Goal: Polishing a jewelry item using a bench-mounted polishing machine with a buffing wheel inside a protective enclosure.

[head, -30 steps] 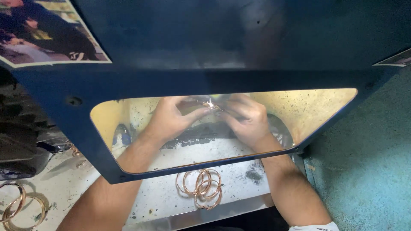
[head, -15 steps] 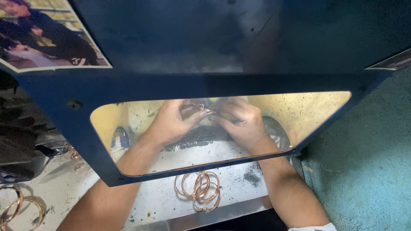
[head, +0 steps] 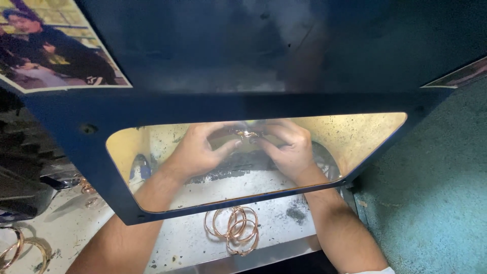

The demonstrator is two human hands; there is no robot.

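Behind a yellow-tinted window in a dark blue shield (head: 243, 66), both my hands meet over a small shiny metal piece (head: 247, 134). My left hand (head: 200, 149) pinches it from the left and my right hand (head: 286, 147) grips it from the right. The piece looks like a thin gold-coloured ring or bangle part, mostly hidden by my fingers. Below the window, a pile of several copper-coloured bangles (head: 234, 229) lies on the dusty white work surface (head: 187, 243) between my forearms.
More copper-coloured bangles (head: 20, 248) lie at the lower left, and a few small ones (head: 87, 187) near a dark machine body (head: 25, 177). A photograph (head: 48, 48) is stuck on the shield's upper left. A teal wall (head: 436, 203) stands to the right.
The bright glint between my fingers has dimmed and shifted slightly. Both hands stay together at the same spot, with only small finger movements.
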